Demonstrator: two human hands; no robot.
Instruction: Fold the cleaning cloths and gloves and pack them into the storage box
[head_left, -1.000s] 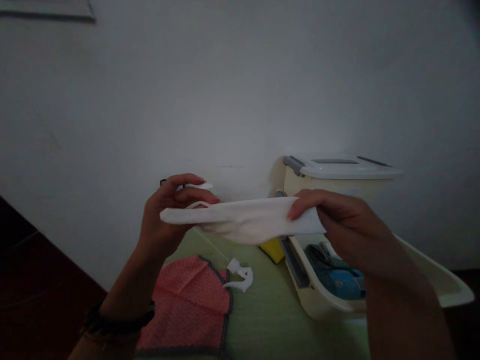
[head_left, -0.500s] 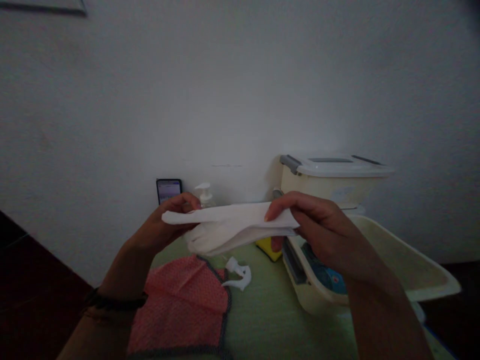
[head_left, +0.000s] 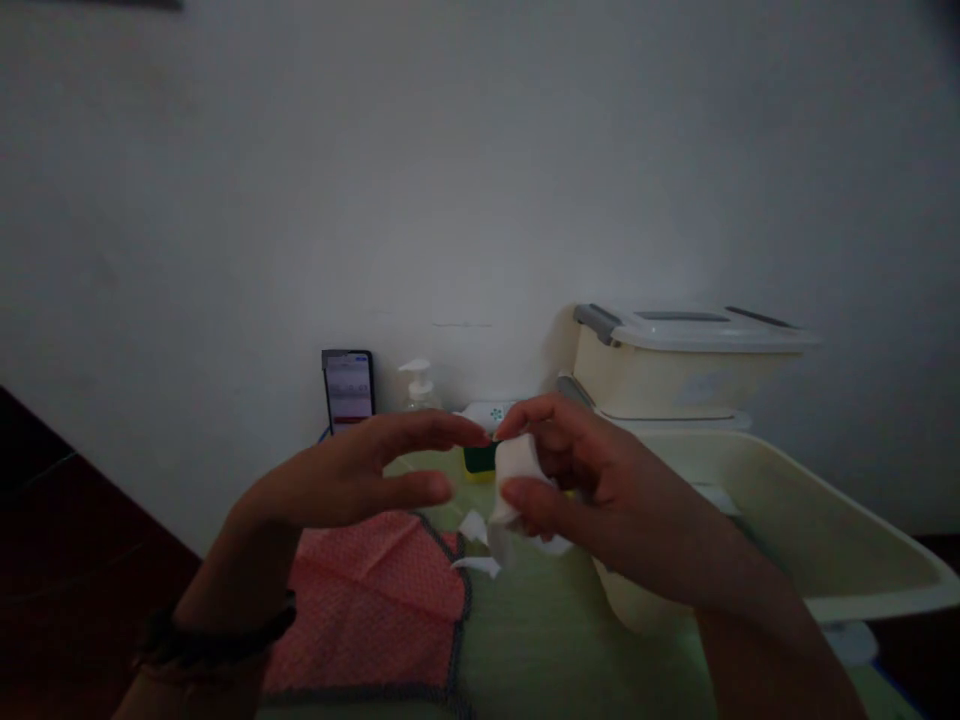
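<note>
A folded soft white cloth or tissue [head_left: 517, 462], bunched small, is pinched between the thumb and fingers of my right hand [head_left: 626, 500]. Its exact kind is unclear. My left hand [head_left: 360, 468] is just to its left, thumb and fingers stretched out and apart, holding nothing. The fingertips of both hands nearly meet above the white piece. Below them on the green table cover [head_left: 547, 650] lies a white trigger nozzle [head_left: 477, 567], partly hidden. A red cloth [head_left: 367, 620] with grey edging is spread flat under my left forearm.
Against the wall are a phone [head_left: 350, 390] standing upright and a clear pump bottle [head_left: 420, 385]. A green and yellow sponge [head_left: 480, 462] sits behind my hands. At right are a lidded cream box [head_left: 675, 385] and an open cream bin [head_left: 825, 510].
The white piece was stretched wide between both hands; now it is folded small in my right hand. My left hand has let go, and its fingers have straightened.
</note>
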